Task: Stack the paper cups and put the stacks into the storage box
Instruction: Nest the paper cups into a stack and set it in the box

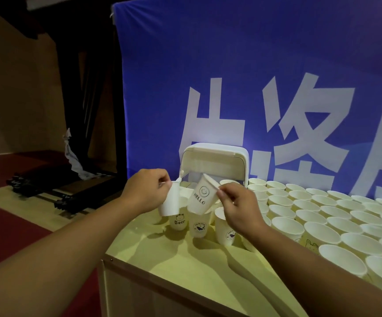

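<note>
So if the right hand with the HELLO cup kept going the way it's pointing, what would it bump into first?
Probably the plain cup in the left hand. The right hand tilts its HELLO cup up and left toward it. The white storage box sits behind, but depth is hard to judge.

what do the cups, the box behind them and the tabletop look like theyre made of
Cups: thin matte white paper, by the rolled rims and printed sides, as on the HELLO cup.
Box: probably smooth white plastic, given its rounded moulded corners and slight sheen.
Tabletop: likely wood or laminated board, pale and flat with a lighter edge strip; the tinted light leaves its finish uncertain.
</note>
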Motion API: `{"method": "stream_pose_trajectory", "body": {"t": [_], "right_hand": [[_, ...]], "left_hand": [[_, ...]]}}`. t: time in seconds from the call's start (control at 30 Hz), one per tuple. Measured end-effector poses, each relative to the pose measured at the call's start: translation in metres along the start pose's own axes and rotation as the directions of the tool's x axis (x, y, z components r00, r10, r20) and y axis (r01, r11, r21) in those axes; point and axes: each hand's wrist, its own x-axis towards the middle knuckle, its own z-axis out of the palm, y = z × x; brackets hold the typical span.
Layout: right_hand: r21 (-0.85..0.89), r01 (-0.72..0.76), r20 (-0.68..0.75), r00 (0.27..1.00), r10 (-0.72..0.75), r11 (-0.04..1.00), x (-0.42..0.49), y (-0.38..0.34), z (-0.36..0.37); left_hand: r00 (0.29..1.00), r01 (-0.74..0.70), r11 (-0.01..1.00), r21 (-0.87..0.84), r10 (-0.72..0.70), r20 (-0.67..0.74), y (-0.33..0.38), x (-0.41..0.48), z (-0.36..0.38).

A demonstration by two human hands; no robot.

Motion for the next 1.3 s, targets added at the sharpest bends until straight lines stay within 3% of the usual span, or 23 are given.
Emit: {"method": "stream_pose_trajectory", "body": {"t": [0.13,0.27,0.53,0.63,0.87,1.07,1.2,1.3], "right_hand": [[-0.004,-0.046,-0.208,0.977,0.044,0.999,0.008,0.018,-0.018],[-0.049,-0.106,-0.327,0.941,0.085,0.993,0.028,0.037,-0.033],[-0.082,-0.288,-0.469,0.856,0.218,0.954,0.071,0.069,-0.030],[-0.135,-0.301,-0.467,0.860,0.207,0.944,0.084,0.072,-0.026],[-0.240,-0.288,-0.408,0.896,0.173,0.927,0.112,0.068,-0.030],[-0.296,-0.248,-0.256,0.951,0.174,0.922,0.115,0.076,-0.026],[-0.372,-0.230,-0.155,0.971,0.184,0.899,0.110,0.085,-0.015],[-0.398,-0.183,-0.071,0.983,0.169,0.899,0.109,0.085,-0.009]], "left_hand": [[0.994,-0.060,0.991,-0.117,0.049,-0.096,0.023,0.017,0.022],[0.986,-0.095,0.967,-0.238,0.058,-0.157,0.046,0.038,0.053],[0.995,-0.097,0.954,-0.284,0.091,-0.035,0.079,0.080,0.114],[0.995,-0.091,0.962,-0.257,0.101,0.027,0.086,0.096,0.127],[0.977,-0.103,0.995,-0.017,0.105,0.184,0.090,0.114,0.144],[0.925,-0.124,0.986,0.108,0.075,0.373,0.092,0.111,0.155],[0.892,-0.126,0.988,0.084,0.076,0.446,0.086,0.111,0.157],[0.904,-0.093,0.996,-0.008,0.088,0.419,0.080,0.107,0.154]]}}
